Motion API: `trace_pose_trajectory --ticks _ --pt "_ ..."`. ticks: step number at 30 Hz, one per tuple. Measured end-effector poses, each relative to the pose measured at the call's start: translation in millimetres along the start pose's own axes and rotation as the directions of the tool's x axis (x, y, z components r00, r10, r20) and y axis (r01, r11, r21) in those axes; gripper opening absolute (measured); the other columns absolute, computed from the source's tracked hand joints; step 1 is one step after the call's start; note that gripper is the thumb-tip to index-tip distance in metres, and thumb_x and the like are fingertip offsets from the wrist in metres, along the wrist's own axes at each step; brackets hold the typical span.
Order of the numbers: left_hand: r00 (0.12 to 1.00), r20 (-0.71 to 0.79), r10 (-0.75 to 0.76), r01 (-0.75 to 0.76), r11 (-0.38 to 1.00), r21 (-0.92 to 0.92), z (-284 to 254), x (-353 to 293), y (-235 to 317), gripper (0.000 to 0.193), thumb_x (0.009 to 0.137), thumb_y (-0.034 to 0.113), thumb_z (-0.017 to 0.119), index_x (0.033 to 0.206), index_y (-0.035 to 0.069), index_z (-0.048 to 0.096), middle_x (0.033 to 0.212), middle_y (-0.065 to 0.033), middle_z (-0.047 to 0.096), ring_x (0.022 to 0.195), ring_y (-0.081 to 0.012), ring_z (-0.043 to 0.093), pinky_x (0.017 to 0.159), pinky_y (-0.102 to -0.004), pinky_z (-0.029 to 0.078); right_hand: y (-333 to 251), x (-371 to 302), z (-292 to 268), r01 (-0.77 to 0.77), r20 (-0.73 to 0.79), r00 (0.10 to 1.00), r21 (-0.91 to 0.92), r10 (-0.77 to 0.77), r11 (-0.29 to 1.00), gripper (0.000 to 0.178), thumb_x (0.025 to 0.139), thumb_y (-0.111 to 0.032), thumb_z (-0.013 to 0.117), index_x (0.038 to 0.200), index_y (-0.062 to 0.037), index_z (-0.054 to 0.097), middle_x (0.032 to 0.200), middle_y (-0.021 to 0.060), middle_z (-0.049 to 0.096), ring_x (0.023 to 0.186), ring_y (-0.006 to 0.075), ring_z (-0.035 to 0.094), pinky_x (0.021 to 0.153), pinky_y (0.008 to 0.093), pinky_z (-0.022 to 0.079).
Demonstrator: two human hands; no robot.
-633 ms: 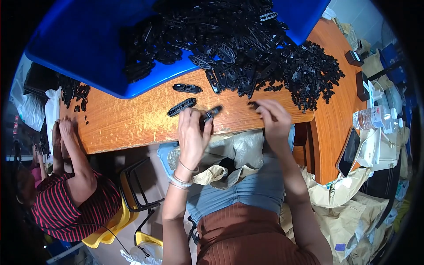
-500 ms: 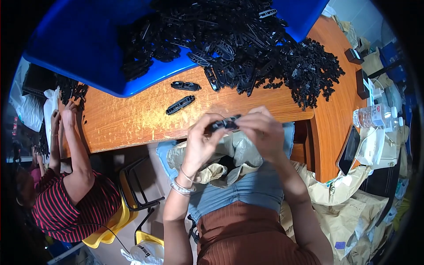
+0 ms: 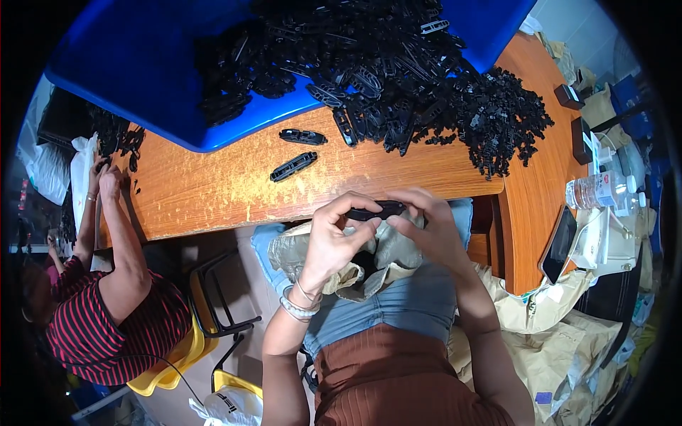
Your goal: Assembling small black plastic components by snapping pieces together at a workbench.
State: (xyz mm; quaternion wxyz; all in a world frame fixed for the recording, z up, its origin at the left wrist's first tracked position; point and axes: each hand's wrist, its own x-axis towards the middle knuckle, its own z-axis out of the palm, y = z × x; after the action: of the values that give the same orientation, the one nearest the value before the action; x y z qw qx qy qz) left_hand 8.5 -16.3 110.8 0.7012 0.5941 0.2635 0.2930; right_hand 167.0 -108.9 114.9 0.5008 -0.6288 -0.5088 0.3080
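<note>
Between my two hands, over my lap at the table's front edge, I hold a black elongated plastic part [image 3: 375,211]. My left hand [image 3: 339,231] pinches its left end between thumb and fingers. At its other end, my right hand [image 3: 425,226] has thumb and fingers closed on it. Two similar black parts lie on the wooden table [image 3: 213,188] ahead: an upper one [image 3: 302,136] and a lower one [image 3: 293,167]. Beneath my hands an opened paper sack [image 3: 383,266] rests on my lap.
A blue bin [image 3: 142,85] tips a heap of black parts [image 3: 341,57] onto the table. Right of it spreads a pile of small black pieces [image 3: 508,117]. A phone [image 3: 559,243] and plastic bottles [image 3: 597,192] are at the right. A co-worker in a striped top [image 3: 121,312] sits left.
My right hand has stopped blurring and now grips the part's right end. The held part has come level and shows more plainly between my hands. The co-worker's hands have shifted slightly.
</note>
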Motion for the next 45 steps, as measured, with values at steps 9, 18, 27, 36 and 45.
trace_pose_trajectory --ticks 9,18,27,36,45 --pt "0.967 0.197 -0.161 0.134 0.98 0.144 -11 -4 -6 0.021 0.09 0.011 0.057 0.106 0.0 0.065 0.086 -0.0107 0.069 0.071 -0.0156 0.067 0.063 -0.0252 0.052 24 -20 -12 -0.09 0.199 0.978 0.119 0.065 0.989 0.028 0.081 -0.016 0.068 0.106 -0.0015 0.065 0.086 0.0073 0.066 0.065 0.0109 0.052 0.06 0.0236 0.042" --pt "0.854 0.069 0.516 -0.122 0.071 0.99 -72 40 -7 0.04 0.079 -0.003 0.055 0.118 0.001 0.052 0.106 -0.0186 0.056 0.105 -0.0333 0.051 0.088 -0.0401 0.042 46 49 -51 0.194 -0.258 0.833 -0.692 -0.49 0.695 0.013 0.078 -0.005 0.064 0.089 0.0008 0.064 0.089 0.0098 0.06 0.076 0.028 0.055 0.069 0.0351 0.045" --pt "0.991 -0.087 -0.106 0.116 0.986 0.121 -38 22 -11 0.018 0.086 -0.001 0.058 0.102 0.004 0.051 0.089 -0.0054 0.056 0.075 -0.0121 0.054 0.069 -0.0256 0.045 73 64 -52 0.316 -0.232 0.8 -0.623 -0.554 0.716 0.017 0.08 0.001 0.063 0.096 -0.0002 0.063 0.087 0.009 0.059 0.076 0.02 0.055 0.066 0.0288 0.045" --pt "0.998 0.057 -0.023 0.022 1.0 0.017 3 13 0 0.028 0.085 -0.006 0.056 0.113 -0.002 0.051 0.082 -0.0126 0.063 0.064 -0.0142 0.063 0.05 -0.0207 0.048 19 27 -34 -0.055 -0.127 0.977 0.632 0.173 0.773 0.021 0.089 0.0 0.051 0.107 0.0083 0.057 0.09 0.0135 0.061 0.073 0.0164 0.06 0.063 0.0249 0.05" --pt "0.997 0.072 0.019 -0.012 0.996 -0.092 9 5 5 0.025 0.085 -0.005 0.059 0.11 -0.005 0.055 0.083 -0.0124 0.066 0.075 -0.0145 0.067 0.062 -0.0203 0.053 -6 7 -5 0.196 -0.223 0.957 0.016 -0.188 0.98 0.015 0.072 0.006 0.066 0.086 0.001 0.068 0.086 0.0072 0.06 0.084 0.0171 0.053 0.071 0.0266 0.042"
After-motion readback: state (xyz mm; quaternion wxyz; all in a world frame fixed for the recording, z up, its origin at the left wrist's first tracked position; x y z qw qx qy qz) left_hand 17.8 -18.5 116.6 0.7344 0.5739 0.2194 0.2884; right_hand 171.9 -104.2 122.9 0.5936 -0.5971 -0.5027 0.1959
